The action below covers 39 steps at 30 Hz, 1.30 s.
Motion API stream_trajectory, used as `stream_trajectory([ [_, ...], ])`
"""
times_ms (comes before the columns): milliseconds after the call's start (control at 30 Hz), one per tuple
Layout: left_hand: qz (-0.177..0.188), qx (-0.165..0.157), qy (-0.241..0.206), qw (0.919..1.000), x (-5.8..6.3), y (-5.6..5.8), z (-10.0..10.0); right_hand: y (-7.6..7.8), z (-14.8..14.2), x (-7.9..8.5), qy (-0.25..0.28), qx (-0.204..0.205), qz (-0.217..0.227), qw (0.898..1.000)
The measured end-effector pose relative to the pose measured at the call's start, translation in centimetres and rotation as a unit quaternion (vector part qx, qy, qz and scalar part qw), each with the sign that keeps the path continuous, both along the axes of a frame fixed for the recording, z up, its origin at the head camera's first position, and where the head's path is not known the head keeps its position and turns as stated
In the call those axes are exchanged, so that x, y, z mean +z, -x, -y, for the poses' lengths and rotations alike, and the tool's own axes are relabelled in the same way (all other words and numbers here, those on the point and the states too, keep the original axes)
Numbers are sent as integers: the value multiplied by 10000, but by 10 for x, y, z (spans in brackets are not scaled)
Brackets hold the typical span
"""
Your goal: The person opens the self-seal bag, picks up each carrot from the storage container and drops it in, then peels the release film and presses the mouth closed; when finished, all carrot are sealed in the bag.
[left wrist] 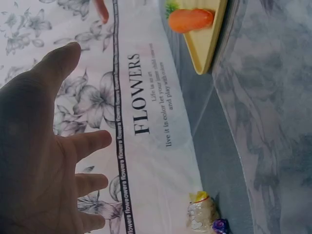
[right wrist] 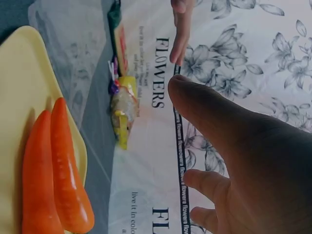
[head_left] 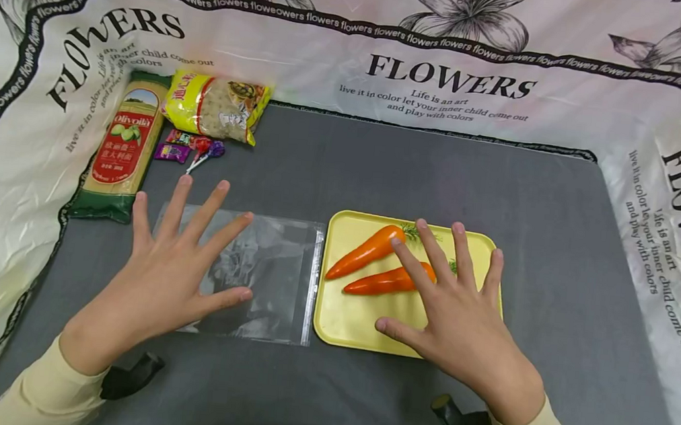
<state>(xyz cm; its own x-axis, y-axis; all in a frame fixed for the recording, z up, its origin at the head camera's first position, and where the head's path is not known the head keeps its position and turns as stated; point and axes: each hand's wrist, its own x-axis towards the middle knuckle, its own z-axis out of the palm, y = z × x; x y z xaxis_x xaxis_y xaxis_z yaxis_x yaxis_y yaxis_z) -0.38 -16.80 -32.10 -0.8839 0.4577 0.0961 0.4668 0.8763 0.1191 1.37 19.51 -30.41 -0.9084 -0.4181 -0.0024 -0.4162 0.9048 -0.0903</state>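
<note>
Spread wide, the left hand hovers over a clear zip bag and holds nothing. The right hand is likewise spread and empty above a yellow tray. Two orange carrots with green tops lie in that tray; the upper carrot shows almost whole, while the right fingers partly cover the lower carrot. In the right wrist view both carrots lie side by side near the tray's edge. The left wrist view shows the left hand with thumb and fingers apart.
At the back left lie a spaghetti pack and a yellow noodle bag. Beside them are small candies and a purple lollipop. A flower-printed sheet borders the grey table surface.
</note>
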Motion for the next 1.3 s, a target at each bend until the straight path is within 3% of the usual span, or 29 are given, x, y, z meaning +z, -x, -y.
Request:
stream_trajectory([
  [333, -7, 36, -62, 10000, 1, 0, -1, 2, 9, -1, 162, 233, 93, 9996],
  [467, 141, 24, -124, 9998, -14, 1, 2, 1, 23, -18, 370, 689, 222, 9967],
  [700, 944, -14, -173, 9954, -55, -2, 10, -13, 57, -60, 329, 1685, 583, 9834],
  [900, 1016, 32, -264, 9945, -83, -6, 19, -20, 74, -81, 74, 2072, 691, 9758],
  [1100, 1013, 105, -321, 9943, -96, -6, 25, -22, 79, -89, -144, 2169, 777, 9730],
  [1300, 752, 206, -609, 9951, -96, -3, 27, -23, 80, -93, -167, 2140, 679, 9743],
])
